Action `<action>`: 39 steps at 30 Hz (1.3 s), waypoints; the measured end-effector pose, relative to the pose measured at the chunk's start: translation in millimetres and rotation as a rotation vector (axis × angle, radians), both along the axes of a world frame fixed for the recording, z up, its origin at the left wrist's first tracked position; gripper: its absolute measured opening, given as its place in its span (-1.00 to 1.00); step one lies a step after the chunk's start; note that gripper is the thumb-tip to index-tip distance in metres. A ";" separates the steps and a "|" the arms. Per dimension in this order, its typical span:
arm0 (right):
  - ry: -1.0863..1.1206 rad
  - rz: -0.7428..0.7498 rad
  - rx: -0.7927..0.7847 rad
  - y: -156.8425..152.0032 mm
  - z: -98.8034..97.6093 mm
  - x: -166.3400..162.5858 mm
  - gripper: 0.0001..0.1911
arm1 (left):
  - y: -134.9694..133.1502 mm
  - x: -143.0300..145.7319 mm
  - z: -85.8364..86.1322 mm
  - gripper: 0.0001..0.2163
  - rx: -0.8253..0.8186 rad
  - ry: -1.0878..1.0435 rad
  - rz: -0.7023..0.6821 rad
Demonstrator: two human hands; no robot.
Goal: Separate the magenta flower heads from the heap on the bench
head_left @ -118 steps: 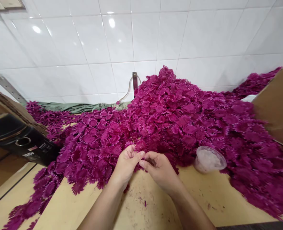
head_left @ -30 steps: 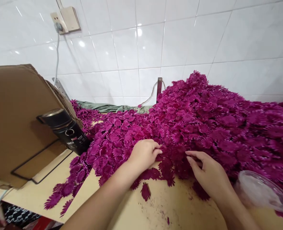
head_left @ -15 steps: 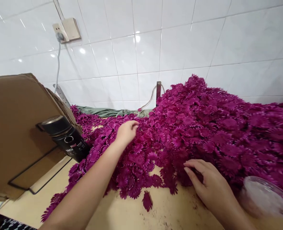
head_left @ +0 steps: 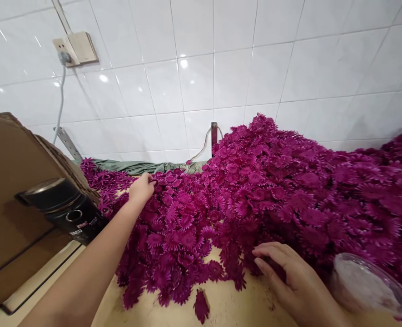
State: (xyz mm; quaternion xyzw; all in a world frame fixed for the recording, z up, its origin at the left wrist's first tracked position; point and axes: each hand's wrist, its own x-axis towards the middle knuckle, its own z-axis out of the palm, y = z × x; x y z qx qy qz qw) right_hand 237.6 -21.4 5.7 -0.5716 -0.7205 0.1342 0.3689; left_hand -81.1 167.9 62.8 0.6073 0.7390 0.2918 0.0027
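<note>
My left hand (head_left: 142, 187) is over the far left part of a heap of magenta artificial flower heads (head_left: 187, 213). Its thumb and fingers pinch together; a dark magenta bit shows at the tips, too small to make out against the heap. Low on the right, my right hand (head_left: 289, 274) curls at the front edge of the heap, thumb and forefinger nearly meeting. Dark magenta shows inside the curl, but whether it is held or lies behind is unclear. One loose flower piece (head_left: 201, 305) lies on the yellowish tabletop (head_left: 235, 302) between my arms.
A black bottle (head_left: 64, 206) and a cardboard box (head_left: 13, 159) with a black wire frame stand left of my forearm. Narrow-petalled magenta pieces (head_left: 101, 175) lie behind. A clear plastic tub (head_left: 367, 286) sits beside my right hand. The tiled wall (head_left: 235, 72) closes the back.
My left hand has moved left across the heap, towards the narrow-petalled pieces. My right hand stays by the front edge, its thumb and forefinger slightly farther apart. The view has shifted right.
</note>
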 end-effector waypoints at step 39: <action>-0.535 -0.334 -0.271 -27.7 65.4 124.0 -0.86 | -153.4 211.6 -17.6 -0.81 -0.276 -0.372 -1.158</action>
